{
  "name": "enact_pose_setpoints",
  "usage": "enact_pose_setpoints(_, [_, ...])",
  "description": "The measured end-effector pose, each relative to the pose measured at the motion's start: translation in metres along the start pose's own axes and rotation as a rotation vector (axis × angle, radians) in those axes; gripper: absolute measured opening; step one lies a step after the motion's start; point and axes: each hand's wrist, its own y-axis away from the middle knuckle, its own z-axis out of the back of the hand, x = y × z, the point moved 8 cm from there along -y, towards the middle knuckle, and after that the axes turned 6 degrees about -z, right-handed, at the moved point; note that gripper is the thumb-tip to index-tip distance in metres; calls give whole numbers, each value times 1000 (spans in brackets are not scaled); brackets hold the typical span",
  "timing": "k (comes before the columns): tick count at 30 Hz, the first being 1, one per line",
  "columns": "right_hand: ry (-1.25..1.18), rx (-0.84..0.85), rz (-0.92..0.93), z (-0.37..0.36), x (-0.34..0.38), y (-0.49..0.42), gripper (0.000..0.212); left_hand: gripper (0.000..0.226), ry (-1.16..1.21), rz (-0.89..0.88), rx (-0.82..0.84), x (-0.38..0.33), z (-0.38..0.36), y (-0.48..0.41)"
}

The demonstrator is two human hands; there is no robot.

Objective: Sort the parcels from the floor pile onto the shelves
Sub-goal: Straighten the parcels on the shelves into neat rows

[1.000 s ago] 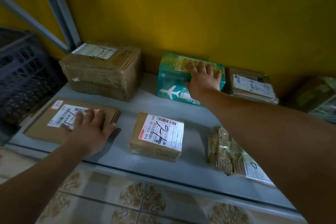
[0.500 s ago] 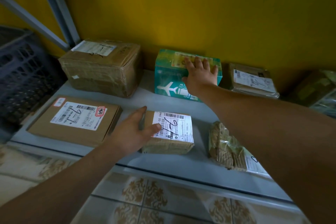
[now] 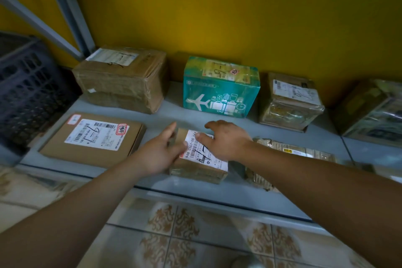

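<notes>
A small brown parcel (image 3: 201, 166) with a white barcode label lies near the front edge of the grey shelf (image 3: 217, 191). My left hand (image 3: 159, 152) holds its left side, thumb on the label and fingers along the far left edge. My right hand (image 3: 225, 139) lies palm down over the parcel's far right part, fingers spread and thumb touching the label. A teal box (image 3: 219, 98) with an airplane print stands behind it against the yellow wall.
On the shelf also sit a large taped brown box (image 3: 121, 80), a flat brown parcel (image 3: 93, 139), a film-wrapped box (image 3: 289, 102), another wrapped parcel (image 3: 374, 111) and a padded packet (image 3: 291, 151). A dark crate (image 3: 26, 89) stands left. Patterned floor tiles (image 3: 174, 235) lie below.
My right hand left the teal box and came down onto the small parcel. My left hand moved from the flat parcel to the small parcel's left side.
</notes>
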Motion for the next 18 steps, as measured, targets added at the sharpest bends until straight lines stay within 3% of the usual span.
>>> enact_pose_setpoints(3, [-34, 43, 1, -9, -3, 6, 67, 70, -243, -3, -231, 25, 47, 0])
enact_pose_setpoints(6, [-29, 67, 23, -11, -3, 8, 61, 84, -593, 225, -200, 80, 77, 7])
enact_pose_setpoints(8, [-12, 64, 35, -11, -3, 8, 60, 95, -607, 369, -142, 111, 79, 14])
enact_pose_setpoints(13, [-15, 72, 21, -8, -3, 8, 60, 91, -627, 377, -174, 112, 76, 16])
enact_pose_setpoints(18, [21, -411, 55, 61, 1, -24, 68, 91, -677, 365, -172, 112, 77, 15])
